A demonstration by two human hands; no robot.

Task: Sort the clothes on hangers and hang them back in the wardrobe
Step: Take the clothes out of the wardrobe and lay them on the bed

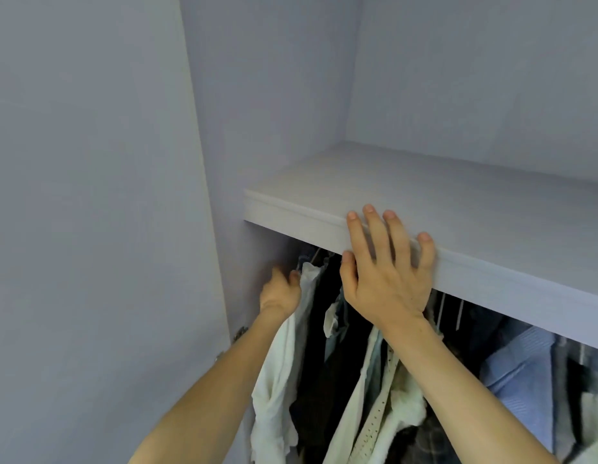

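Right hand [388, 279], fingers spread, rests on the shelf [458, 209] front edge. Left hand [280, 291] touches the white garment [280, 363]; grip indiscernible.

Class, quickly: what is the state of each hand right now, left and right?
Left hand: at the top of the white garment, fingers hidden; cannot tell.
Right hand: open, fingers spread flat on the shelf edge.

The bare right forearm [458, 380] and bare left forearm [203, 390] reach up and forward. The right hand [388, 272] lies flat, fingers straight and spread. The left hand [280, 293], lower and further left, has curled fingers; its grip cannot be made out.
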